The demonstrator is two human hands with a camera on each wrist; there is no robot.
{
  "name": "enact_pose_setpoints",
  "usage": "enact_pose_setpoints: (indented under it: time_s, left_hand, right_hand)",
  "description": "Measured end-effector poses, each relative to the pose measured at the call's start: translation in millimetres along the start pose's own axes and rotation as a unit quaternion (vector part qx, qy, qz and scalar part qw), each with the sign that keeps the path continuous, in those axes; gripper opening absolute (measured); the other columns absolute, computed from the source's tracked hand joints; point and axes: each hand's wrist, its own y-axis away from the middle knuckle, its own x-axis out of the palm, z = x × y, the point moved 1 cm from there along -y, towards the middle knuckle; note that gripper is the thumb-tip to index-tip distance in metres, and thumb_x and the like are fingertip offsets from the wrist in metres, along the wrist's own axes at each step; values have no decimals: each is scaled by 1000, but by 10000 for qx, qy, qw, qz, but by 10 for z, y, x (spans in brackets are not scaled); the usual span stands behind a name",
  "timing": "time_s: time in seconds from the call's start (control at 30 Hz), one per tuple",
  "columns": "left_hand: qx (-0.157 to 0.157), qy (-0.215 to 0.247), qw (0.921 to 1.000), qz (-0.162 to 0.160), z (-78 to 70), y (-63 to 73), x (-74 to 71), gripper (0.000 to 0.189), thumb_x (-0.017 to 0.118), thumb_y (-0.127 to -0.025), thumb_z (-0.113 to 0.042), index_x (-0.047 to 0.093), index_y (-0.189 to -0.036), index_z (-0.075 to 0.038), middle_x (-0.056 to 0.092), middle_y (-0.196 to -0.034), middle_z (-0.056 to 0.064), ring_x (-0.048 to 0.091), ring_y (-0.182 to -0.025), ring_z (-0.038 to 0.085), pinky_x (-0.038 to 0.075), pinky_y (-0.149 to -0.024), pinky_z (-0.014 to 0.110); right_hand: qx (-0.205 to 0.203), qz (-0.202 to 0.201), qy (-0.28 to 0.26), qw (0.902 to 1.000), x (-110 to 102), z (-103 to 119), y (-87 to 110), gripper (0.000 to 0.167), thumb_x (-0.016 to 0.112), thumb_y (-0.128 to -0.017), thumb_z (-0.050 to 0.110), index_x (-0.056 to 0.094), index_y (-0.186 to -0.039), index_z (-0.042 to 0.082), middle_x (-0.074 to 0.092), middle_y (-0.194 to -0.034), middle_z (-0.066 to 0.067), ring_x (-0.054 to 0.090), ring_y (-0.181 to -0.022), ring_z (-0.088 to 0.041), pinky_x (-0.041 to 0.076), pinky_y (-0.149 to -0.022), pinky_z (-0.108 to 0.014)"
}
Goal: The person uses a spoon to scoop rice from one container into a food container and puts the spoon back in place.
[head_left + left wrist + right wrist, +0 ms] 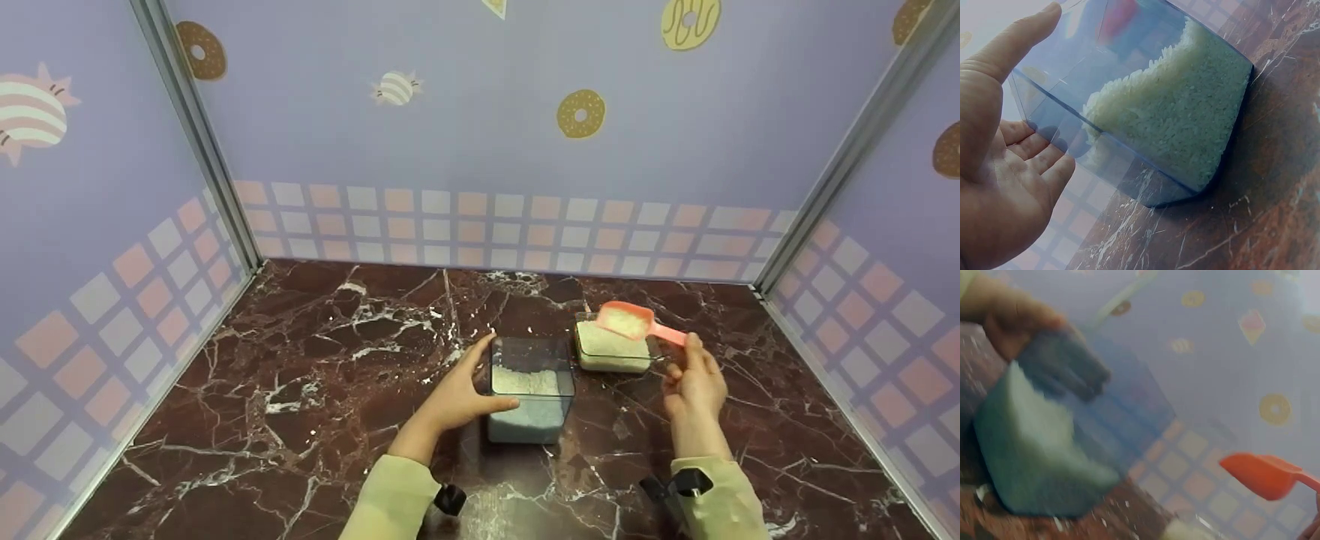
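Observation:
A clear, bluish square container [526, 424] of white rice [1179, 107] stands on the table. My left hand [457, 397] holds it by its left side, thumb on the near wall and fingers along the other wall. In the left wrist view the rice inside slopes. Between thumb and fingers, my right hand [696, 386] pinches the handle of an orange-pink scoop [1264, 477]. Rice fills the scoop's bowl in the head view. Below the scoop sits a smaller, low clear container [613, 365], also with rice, just right of the big one.
Scattered rice grains lie on the dark red marbled table [360, 315], mostly left of and behind the big container. Lilac panels [480, 135] with sweets and checks enclose the back and both sides. Each wrist wears a black strap [450, 499].

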Motion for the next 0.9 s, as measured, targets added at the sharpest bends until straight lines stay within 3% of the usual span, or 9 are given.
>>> enact_pose_setpoints:
  time_s: [0.1, 0.27, 0.47, 0.53, 0.63, 0.7, 0.77, 0.83, 0.9]
  left_hand:
    - [-10, 11, 10000, -1, -4, 3, 1, 113, 90, -77, -36, 22, -165, -17, 21, -171, 17, 38, -150, 44, 27, -126, 61]
    - [-25, 11, 10000, 13, -10, 6, 0, 113, 90, -77, -38, 22, -165, -18, 20, -171, 17, 39, -148, 46, 30, -125, 60]
    - [36, 49, 10000, -11, -11, 15, -4, 114, 91, -76, -37, 22, -165, -17, 22, -170, 18, 39, -149, 45, 29, -126, 59]
    - [44, 47, 10000, -8, -12, 17, -5, 114, 91, -76, -37, 22, -165, -17, 22, -170, 18, 38, -150, 44, 28, -126, 60]
    - [1, 26, 10000, 17, -15, 19, -6, 113, 90, -78, -36, 21, -165, -19, 22, -171, 17, 38, -150, 43, 28, -126, 60]
    - [-30, 58, 10000, 37, -17, 18, -6, 112, 90, -78, -35, 21, -165, -19, 21, -171, 16, 40, -149, 43, 30, -126, 59]
    - [-42, 68, 10000, 34, -20, 16, -5, 112, 90, -79, -33, 21, -165, -18, 22, -171, 16, 41, -149, 42, 30, -126, 58]
    - [-30, 80, 10000, 25, -20, 13, -4, 112, 90, -78, -33, 21, -165, -18, 22, -171, 17, 41, -149, 42, 30, -126, 57]
    - [-24, 93, 10000, 27, -18, 11, -3, 112, 90, -78, -33, 21, -165, -17, 23, -170, 17, 41, -149, 42, 31, -126, 56]
  right_hand:
    - [-1399, -459, 523, 9877, -78, -61, -131, 24, 75, -93, 16, 68, -70, 15, 60, -65, 7, 44, -39, -2, 37, -36, -15]
    - [-3304, -420, 1537, 9303, -122, -134, -204, 12, 77, -91, 5, 71, -83, -2, 59, -63, 11, 44, -36, -1, 37, -35, -12]
    - [-4469, -390, 2553, 8565, -57, -148, -76, 18, 80, -86, -2, 70, -90, -17, 62, -70, 25, 53, -59, 10, 42, -53, -6]
    - [-4755, -250, 2582, 8406, -33, -151, -37, 15, 79, -84, -6, 71, -88, -17, 64, -74, 25, 56, -65, 11, 44, -59, -4]
    - [-5008, -38, 2540, 8274, -34, -153, -42, 11, 79, -82, -9, 72, -87, -16, 66, -76, 24, 58, -64, 9, 46, -58, -4]
    - [-5009, -16, 2507, 8284, -44, -143, -66, 11, 80, -82, -8, 73, -87, -14, 66, -76, 24, 57, -62, 8, 45, -57, -5]
    - [-4784, -100, 2429, 8439, -49, -111, -78, 13, 81, -84, -4, 73, -88, -13, 65, -72, 23, 55, -56, 7, 44, -51, -7]
    - [-4217, -182, 2069, 8826, -38, -56, -67, 11, 80, -87, 1, 74, -85, -8, 63, -68, 19, 52, -49, 4, 42, -45, -9]
    - [-3291, -208, 1472, 9325, -20, 12, -40, 13, 79, -89, 7, 74, -80, -1, 60, -63, 13, 48, -43, 1, 39, -39, -11]
